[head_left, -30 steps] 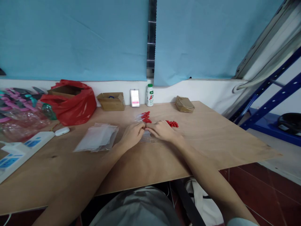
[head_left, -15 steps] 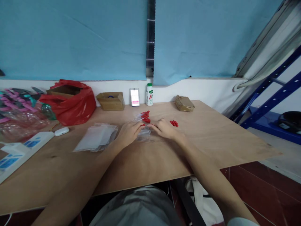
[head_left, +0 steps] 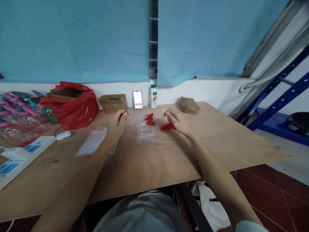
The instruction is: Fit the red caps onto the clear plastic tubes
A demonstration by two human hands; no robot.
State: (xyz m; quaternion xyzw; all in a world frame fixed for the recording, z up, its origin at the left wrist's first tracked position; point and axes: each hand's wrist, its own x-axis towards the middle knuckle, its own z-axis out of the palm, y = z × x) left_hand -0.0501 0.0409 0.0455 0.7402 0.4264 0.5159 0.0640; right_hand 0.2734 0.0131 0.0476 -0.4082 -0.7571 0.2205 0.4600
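My left hand is raised above the wooden table, left of centre, pinching a small red cap between its fingertips. My right hand is lifted right of centre and pinches a thin clear tube that sticks up from its fingers. Between the hands lies a row of clear tubes, some with red caps at their far ends. A small heap of loose red caps lies just under my right hand.
A stack of clear plastic bags lies left of my left hand. Along the back wall stand a red bag, an open cardboard box, a white bottle and a brown packet. A white power strip lies at far left.
Both hands have lifted off the row of tubes and moved apart. The left one went left and up with a red cap, the right one right and up with a tube.
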